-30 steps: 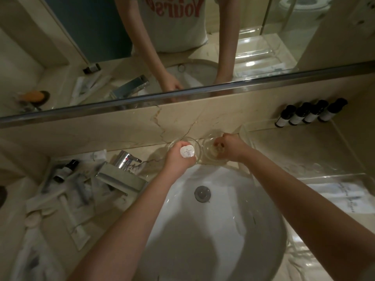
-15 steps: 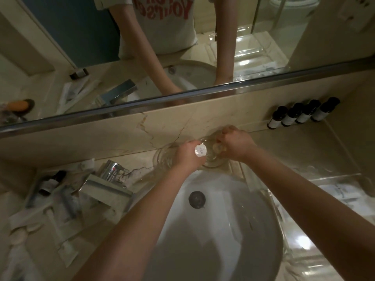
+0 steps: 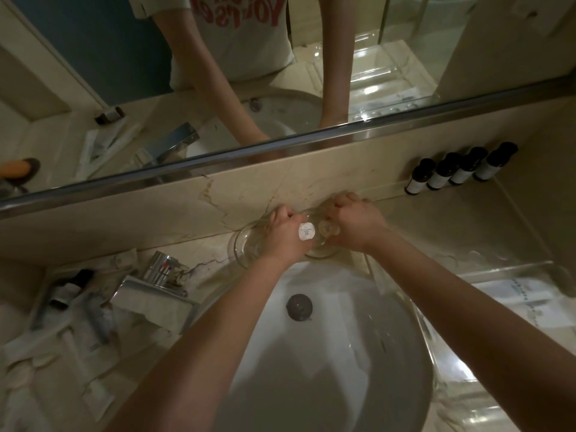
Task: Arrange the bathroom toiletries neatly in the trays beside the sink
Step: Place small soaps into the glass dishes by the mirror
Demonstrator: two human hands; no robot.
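Behind the white sink (image 3: 327, 353), two clear glass dishes stand on the marble ledge. My left hand (image 3: 285, 236) holds a small round white soap packet (image 3: 306, 231) over the left glass dish (image 3: 246, 247). My right hand (image 3: 352, 224) is closed on a round beige soap (image 3: 328, 228) above the right glass dish (image 3: 321, 249). The two hands are close together, almost touching. Several dark bottles with white labels (image 3: 458, 171) stand in a row against the wall at the right. Loose tubes, sachets and a small dark bottle (image 3: 74, 288) lie in a heap left of the sink.
A chrome faucet (image 3: 159, 285) stands left of the basin, between the sink and the heap. A clear tray (image 3: 511, 272) with white packets lies on the counter at the right. The mirror runs along the back wall above the ledge.
Both hands have shifted a little to the right along the ledge. The white packet in my left hand has come closer to the right dish and the soap.
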